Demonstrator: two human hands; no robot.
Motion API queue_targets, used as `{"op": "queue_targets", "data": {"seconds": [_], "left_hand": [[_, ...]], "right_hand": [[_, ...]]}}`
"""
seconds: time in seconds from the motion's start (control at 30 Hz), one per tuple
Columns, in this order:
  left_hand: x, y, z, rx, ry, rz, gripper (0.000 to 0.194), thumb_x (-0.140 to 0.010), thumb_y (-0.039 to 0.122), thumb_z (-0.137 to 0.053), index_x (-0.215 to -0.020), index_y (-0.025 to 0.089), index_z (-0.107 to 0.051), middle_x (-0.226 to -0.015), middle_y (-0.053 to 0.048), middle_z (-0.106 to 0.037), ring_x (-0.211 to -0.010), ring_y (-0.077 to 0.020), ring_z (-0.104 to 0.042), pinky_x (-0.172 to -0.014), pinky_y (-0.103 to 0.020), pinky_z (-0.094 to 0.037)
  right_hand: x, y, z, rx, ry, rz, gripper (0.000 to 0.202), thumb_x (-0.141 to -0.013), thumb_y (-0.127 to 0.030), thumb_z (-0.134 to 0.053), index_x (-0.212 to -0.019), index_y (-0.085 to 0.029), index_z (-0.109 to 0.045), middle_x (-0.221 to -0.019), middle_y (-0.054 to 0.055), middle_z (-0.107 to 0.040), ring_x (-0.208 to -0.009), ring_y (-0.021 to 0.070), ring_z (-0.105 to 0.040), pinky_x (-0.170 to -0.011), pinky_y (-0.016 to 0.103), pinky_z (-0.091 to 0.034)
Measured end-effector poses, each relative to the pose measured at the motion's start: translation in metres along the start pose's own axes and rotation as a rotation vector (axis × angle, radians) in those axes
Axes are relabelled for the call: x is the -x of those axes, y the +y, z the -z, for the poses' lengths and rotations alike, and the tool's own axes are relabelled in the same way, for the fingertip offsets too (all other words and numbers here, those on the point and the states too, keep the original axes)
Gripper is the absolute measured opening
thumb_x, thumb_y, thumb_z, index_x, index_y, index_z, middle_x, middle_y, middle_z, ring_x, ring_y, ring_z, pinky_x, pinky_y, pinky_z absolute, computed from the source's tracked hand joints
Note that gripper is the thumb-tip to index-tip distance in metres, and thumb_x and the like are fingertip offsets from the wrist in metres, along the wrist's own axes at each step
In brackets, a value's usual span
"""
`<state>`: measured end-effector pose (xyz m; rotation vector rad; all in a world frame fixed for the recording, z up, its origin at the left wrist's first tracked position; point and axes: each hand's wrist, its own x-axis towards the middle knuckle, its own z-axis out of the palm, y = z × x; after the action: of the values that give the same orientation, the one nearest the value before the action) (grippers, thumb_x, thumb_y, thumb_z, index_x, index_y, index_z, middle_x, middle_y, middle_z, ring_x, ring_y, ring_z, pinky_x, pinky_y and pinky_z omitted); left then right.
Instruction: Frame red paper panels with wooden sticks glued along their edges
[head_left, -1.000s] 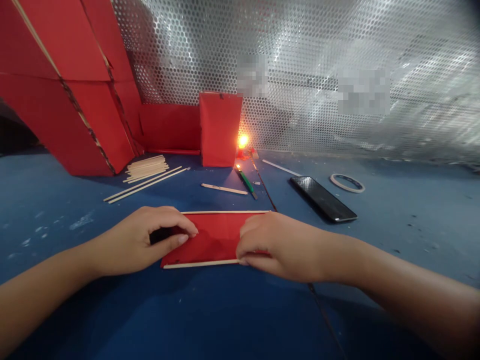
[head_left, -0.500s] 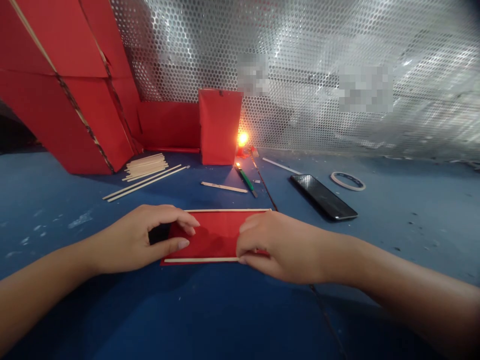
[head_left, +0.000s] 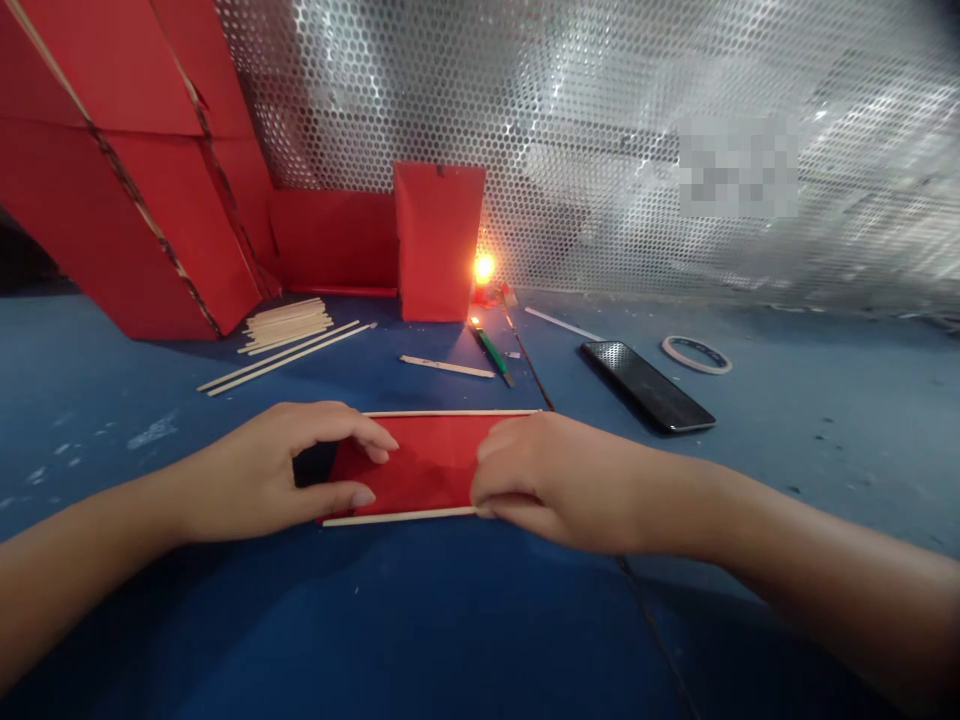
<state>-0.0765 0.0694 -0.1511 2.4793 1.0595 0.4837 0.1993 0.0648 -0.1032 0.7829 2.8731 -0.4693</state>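
A small red rectangular sheet [head_left: 427,460] lies flat on the blue surface between my hands. One thin pale wooden stick [head_left: 450,413] runs along its far edge. A second such stick [head_left: 405,517] lies along the near edge. My right hand [head_left: 562,482] is closed at the right end of the near stick, thumb and fingertips pinching it; the hand covers the sheet's right end. Over the sheet's left end, my left hand [head_left: 262,470] curves with thumb and fingers apart. Its thumb tip is just above the near stick.
Beyond the sheet lie a green-handled cutter [head_left: 492,353], a flat stick [head_left: 447,367], a stack of sticks [head_left: 289,325] and a black phone [head_left: 646,387]. A flame [head_left: 484,267] burns beside a red box [head_left: 439,245]. A tape roll [head_left: 696,355] lies right; a large red structure [head_left: 165,190] stands left.
The near stick has shifted slightly toward me at its left, onto the sheet's near edge, covering the red strip that showed below it. My hands keep nearly the same pose; the view tilts slightly.
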Motion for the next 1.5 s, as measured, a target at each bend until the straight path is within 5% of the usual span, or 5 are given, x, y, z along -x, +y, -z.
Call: {"op": "queue_targets", "data": {"seconds": [1.5], "left_hand": [[-0.0005, 0.0014, 0.0002, -0.034, -0.046, 0.006, 0.032, -0.084, 0.049, -0.069, -0.11, 0.032, -0.068, -0.113, -0.001, -0.074, -0.101, -0.0237, -0.069, -0.088, -0.036, -0.055]], "right_hand": [[0.0033, 0.0032, -0.0002, -0.058, 0.006, -0.008, 0.017, -0.087, -0.002, -0.062, -0.079, -0.014, -0.072, -0.078, 0.001, -0.071, -0.07, 0.0136, -0.06, -0.069, 0.026, -0.043]]}}
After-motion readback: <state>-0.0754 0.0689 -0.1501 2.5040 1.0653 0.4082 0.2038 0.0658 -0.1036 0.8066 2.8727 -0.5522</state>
